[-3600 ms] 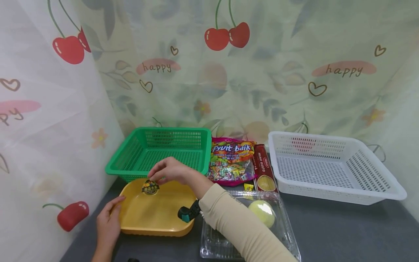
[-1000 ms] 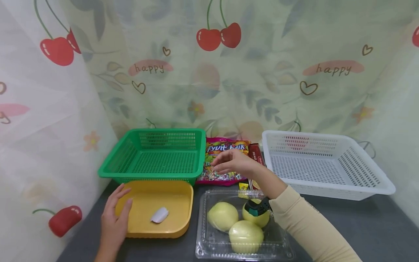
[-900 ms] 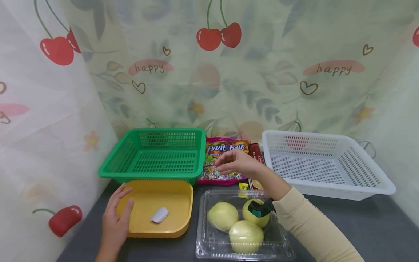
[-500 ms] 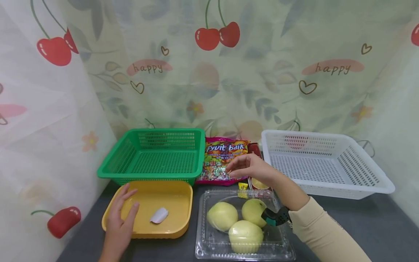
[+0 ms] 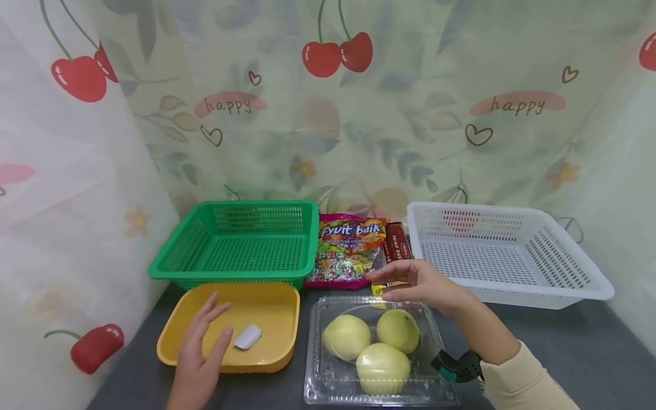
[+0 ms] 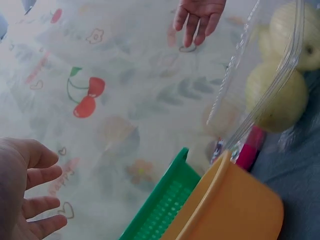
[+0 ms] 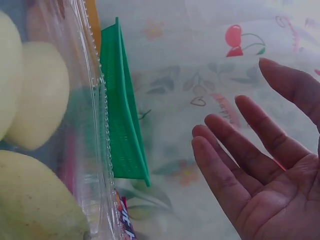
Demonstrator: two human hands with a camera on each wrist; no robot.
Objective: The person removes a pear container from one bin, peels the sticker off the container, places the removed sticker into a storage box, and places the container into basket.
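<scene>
My left hand [image 5: 197,356] hovers over the left side of a yellow plastic basin [image 5: 274,356], fingers spread and holding nothing. A small, curled white piece [image 5: 247,337] lies inside the basin. My right hand [image 5: 430,287] is held above the back right corner of a clear plastic box [image 5: 320,393], its fingers loosely bent around nothing. Three pale green, round fruits [image 5: 383,369] sit in that box. In the right wrist view, the palm and fingers of the right hand [image 7: 265,175] are relaxed and bare. The left hand [image 6: 30,190] is likewise bare in the left wrist view.
A green basket [image 5: 169,267] stands behind the basin. Between it and a white basket [image 5: 512,293] at the right lie a candy bag [image 5: 351,245], a red packet [image 5: 397,242] and a small yellow wrapper [image 5: 378,288]. A printed curtain [image 5: 328,142] encloses the back and sides.
Earlier, my right hand pinched a fruit-printed label over the basin; it has let go and moved right, then nearer. My left hand has left the basin's rim and shifted right over it.
</scene>
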